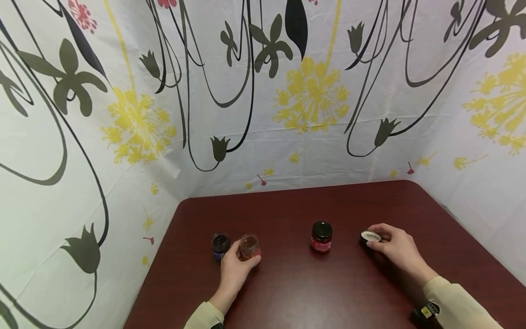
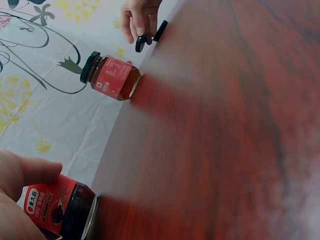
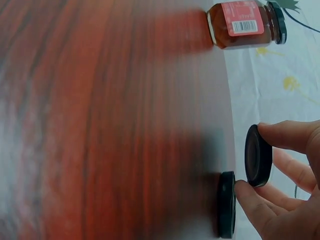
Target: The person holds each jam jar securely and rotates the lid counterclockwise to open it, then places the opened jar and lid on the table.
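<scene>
My left hand (image 1: 235, 269) grips a small glass jar (image 1: 249, 246) without a lid; a red label (image 2: 50, 207) shows in the left wrist view. Close to its left stands a second uncapped jar (image 1: 220, 246), dark inside, with a blue label. Over on the right, my right hand (image 1: 397, 246) pinches a black lid (image 3: 258, 156) between thumb and fingers, its pale inner side up in the head view. Just under it another black lid (image 3: 227, 205) lies flat on the table, one fingertip right at its edge.
A capped jar (image 1: 321, 237) with a black lid and a pink-red label stands between the hands. Everything is on a dark red-brown wooden table (image 1: 287, 288). Flower-patterned white sheeting (image 1: 263, 109) hangs behind the table and along both sides.
</scene>
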Tool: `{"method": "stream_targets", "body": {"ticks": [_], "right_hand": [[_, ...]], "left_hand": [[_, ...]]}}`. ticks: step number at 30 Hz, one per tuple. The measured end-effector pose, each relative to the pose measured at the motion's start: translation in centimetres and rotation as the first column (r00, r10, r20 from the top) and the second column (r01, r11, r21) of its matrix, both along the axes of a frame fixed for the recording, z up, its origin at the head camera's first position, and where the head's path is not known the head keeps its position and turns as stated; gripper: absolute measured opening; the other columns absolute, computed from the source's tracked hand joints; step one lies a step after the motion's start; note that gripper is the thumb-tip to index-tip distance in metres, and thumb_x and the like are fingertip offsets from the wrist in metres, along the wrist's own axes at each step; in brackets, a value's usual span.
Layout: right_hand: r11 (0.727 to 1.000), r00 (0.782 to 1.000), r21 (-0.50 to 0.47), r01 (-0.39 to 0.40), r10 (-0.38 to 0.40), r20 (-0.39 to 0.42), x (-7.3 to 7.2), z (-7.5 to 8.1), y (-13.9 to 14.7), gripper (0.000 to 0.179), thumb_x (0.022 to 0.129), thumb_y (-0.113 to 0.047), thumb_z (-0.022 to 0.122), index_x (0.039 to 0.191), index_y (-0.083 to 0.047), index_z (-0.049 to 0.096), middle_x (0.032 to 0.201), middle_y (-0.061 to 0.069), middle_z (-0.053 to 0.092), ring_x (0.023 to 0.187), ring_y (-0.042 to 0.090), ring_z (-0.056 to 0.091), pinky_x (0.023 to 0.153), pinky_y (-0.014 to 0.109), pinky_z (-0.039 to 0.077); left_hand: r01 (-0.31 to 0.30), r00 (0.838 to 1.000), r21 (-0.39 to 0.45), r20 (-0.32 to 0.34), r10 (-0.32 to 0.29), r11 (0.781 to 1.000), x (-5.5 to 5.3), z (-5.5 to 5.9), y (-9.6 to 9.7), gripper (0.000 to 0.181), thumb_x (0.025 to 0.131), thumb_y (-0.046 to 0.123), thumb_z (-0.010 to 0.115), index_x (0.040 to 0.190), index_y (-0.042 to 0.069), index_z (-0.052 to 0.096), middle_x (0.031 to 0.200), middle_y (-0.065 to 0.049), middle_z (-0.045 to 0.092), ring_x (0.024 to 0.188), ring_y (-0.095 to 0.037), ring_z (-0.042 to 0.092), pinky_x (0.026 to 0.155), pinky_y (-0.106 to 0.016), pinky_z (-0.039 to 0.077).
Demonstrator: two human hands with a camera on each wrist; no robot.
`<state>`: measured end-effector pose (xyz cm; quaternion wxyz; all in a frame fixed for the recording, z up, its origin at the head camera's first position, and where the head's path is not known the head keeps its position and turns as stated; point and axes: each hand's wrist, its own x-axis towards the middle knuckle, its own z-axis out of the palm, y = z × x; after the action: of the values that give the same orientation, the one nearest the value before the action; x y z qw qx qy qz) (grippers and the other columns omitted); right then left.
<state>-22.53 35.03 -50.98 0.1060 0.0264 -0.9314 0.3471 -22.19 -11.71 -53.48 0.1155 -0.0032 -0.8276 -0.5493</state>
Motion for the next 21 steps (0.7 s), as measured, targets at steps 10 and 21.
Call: {"method": "stream_targets", "body": {"ticks": [10,21], "right_hand": [[0.999,0.999,-0.027,0.041,-0.041,-0.013,0.1,-0.2,1.2,0.045,0.086,-0.031,0.082,0.124,-0.013,0.067,0.106,0.015,0.073,0.086,0.017,0.069,0.06,0.027,0.051],[0.995,0.995,0.039,0.087,-0.085,-0.047,0.6,-0.4,2.2,0.044,0.087,-0.034,0.08,0.122,-0.011,0.068,0.108,0.014,0.073,0.085,0.019,0.068,0.062,0.028,0.046]], "left_hand": [[-0.01,1.0,-0.021,-0.009,0.01,1.0,0.1,0.0,0.0,0.06,0.072,0.026,0.091,0.127,0.019,0.066,0.115,0.001,0.072,0.109,-0.018,0.065,0.093,-0.046,0.049],[0.001,1.0,-0.016,-0.014,-0.001,1.0,0.5,0.0,-0.2,0.066,0.076,0.027,0.089,0.135,0.018,0.06,0.126,-0.005,0.067,0.116,-0.023,0.064,0.09,-0.045,0.053]]}}
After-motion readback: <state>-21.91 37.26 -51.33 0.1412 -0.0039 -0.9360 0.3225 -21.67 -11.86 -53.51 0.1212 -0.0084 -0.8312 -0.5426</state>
